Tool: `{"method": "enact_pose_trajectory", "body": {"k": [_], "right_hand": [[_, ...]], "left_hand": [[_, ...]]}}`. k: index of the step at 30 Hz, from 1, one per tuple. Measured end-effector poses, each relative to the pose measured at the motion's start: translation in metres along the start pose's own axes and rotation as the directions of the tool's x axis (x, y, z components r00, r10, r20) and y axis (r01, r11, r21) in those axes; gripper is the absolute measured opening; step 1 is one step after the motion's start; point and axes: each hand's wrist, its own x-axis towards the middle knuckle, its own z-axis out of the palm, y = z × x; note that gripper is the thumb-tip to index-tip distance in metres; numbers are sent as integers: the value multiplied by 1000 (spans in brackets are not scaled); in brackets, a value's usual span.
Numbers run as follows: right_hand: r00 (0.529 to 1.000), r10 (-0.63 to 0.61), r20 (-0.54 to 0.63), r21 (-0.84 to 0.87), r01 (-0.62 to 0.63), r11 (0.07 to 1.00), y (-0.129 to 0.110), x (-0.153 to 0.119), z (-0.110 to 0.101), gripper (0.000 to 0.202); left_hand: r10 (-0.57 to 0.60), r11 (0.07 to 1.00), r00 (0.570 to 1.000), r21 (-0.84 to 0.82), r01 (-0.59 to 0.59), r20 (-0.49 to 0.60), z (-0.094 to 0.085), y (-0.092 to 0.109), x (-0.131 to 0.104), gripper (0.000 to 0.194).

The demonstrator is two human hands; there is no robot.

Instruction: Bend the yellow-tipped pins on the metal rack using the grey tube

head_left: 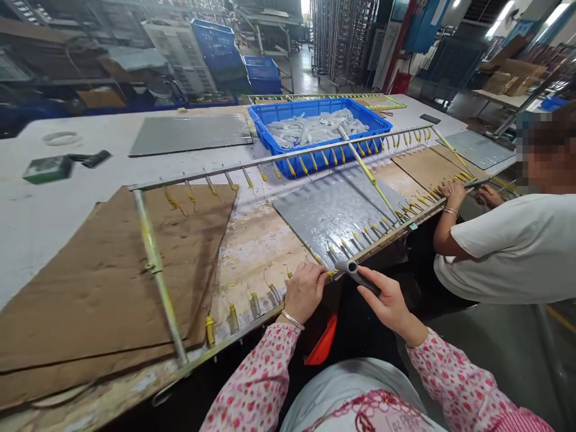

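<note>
Gripping the grey tool (365,279) in my closed right hand (390,302), I hold its hollow end at the near rail (245,331) of the metal frame (373,180), just right of my left hand (305,292), whose fingers bend together there, though whether they pinch anything I cannot tell. That rail's long axis follows the near edge of the table (99,186), with yellow hooks (233,317) along it, while the tool slants across it toward the table's far left corner.
</note>
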Motion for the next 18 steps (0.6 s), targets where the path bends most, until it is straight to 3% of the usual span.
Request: {"method": "enact_pose_trajectory", "body": {"k": [5, 10, 16, 18], "right_hand": [[990, -126, -59, -39, 123, 992, -2, 1, 1, 38], [983, -41, 181, -162, 71, 984, 3, 5, 0, 39], [982, -190, 12, -99, 191, 977, -11, 11, -9, 43], [984, -167, 63, -164, 175, 971, -9, 9, -5, 39]], "left_hand": [[13, 1000, 1000, 5, -13, -3, 0, -1, 0, 14], [42, 998, 999, 44, -43, 14, 1, -1, -1, 15], [42, 996, 999, 78, -43, 6, 0, -1, 0, 14], [42, 995, 999, 85, -43, 8, 0, 0, 0, 16]]}}
